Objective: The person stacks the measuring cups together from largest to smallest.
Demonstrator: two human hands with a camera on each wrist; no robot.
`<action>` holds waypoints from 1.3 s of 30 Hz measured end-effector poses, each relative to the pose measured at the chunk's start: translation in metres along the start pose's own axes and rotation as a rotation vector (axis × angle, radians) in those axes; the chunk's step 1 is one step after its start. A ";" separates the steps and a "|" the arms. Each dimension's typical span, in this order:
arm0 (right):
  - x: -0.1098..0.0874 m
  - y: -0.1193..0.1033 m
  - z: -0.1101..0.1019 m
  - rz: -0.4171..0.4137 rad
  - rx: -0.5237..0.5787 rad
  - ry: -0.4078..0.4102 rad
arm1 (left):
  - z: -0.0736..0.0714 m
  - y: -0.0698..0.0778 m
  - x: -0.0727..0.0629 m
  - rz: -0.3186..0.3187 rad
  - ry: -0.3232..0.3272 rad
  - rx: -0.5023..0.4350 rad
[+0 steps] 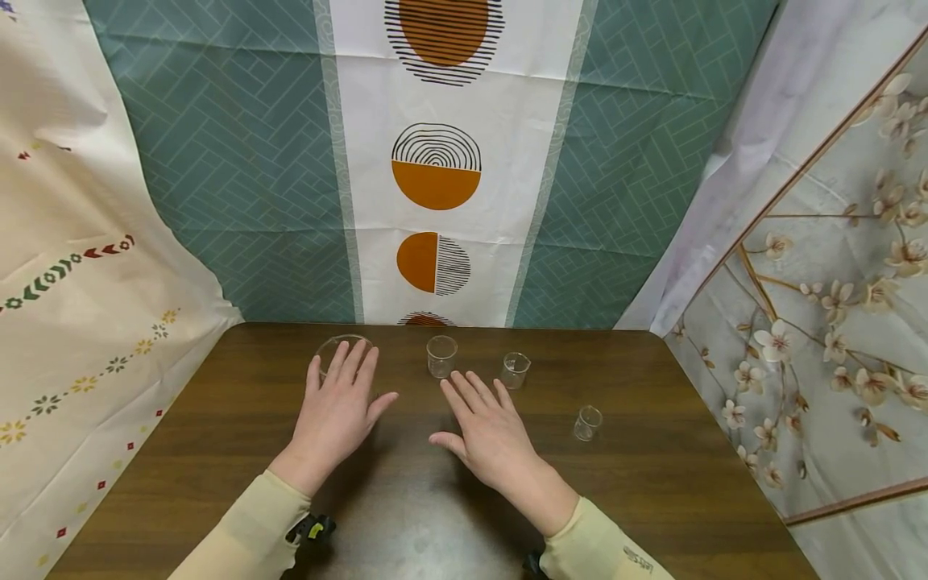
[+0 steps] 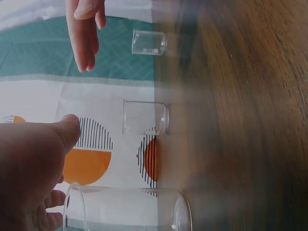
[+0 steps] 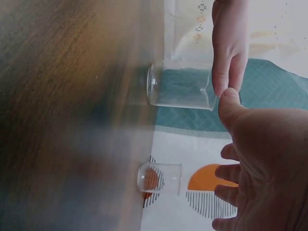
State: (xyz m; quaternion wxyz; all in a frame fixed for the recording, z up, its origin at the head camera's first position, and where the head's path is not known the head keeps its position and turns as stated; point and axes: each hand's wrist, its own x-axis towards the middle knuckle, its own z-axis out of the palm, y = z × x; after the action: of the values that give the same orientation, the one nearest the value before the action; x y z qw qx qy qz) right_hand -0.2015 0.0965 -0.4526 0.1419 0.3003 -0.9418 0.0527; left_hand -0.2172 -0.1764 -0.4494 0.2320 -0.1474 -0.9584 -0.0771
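Plainly, left hand [image 1: 337, 412] and right hand [image 1: 491, 433] hover, grips apart and empty. The largest glass beaker [image 3: 180, 86] stands beyond the left grip, the medium beaker [image 1: 441, 357] and small beaker [image 1: 515, 370] beyond the right, the smallest beaker [image 1: 587, 423] rightward, seemingly spaced to avoid knocking.

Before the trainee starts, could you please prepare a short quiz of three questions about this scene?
1. How many clear cylindrical glass beakers stand on the brown wooden table?
2. True or false: the bare right hand holds nothing.
3. In the head view, which beaker does the bare left hand partly cover?

Key:
1. Four.
2. True.
3. The leftmost beaker.
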 end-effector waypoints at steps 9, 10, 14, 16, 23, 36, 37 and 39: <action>0.003 -0.003 0.000 -0.006 -0.008 -0.005 | 0.002 -0.009 -0.002 -0.030 -0.020 -0.001; 0.003 -0.003 0.000 -0.007 -0.009 -0.006 | 0.002 -0.010 -0.002 -0.032 -0.022 -0.001; 0.004 -0.006 0.000 -0.006 -0.009 -0.019 | 0.002 -0.012 -0.003 -0.041 -0.026 -0.010; 0.004 -0.006 -0.001 -0.007 -0.007 -0.023 | 0.002 -0.013 -0.003 -0.044 -0.027 -0.013; 0.003 -0.006 0.000 -0.008 -0.006 -0.022 | 0.003 -0.014 -0.004 -0.051 -0.030 -0.013; 0.001 -0.004 0.001 -0.004 0.008 -0.015 | 0.002 -0.009 -0.006 -0.057 -0.061 -0.028; 0.000 -0.004 0.001 -0.005 0.008 -0.012 | 0.003 -0.008 -0.006 -0.054 -0.062 -0.031; 0.000 -0.003 0.001 -0.007 0.008 -0.011 | 0.003 -0.005 -0.007 -0.047 -0.058 -0.032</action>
State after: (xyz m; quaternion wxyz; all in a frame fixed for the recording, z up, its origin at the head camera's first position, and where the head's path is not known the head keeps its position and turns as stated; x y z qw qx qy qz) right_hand -0.1996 0.0939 -0.4533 0.1357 0.3045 -0.9412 0.0544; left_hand -0.2144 -0.1824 -0.4552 0.2000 -0.1310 -0.9665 -0.0936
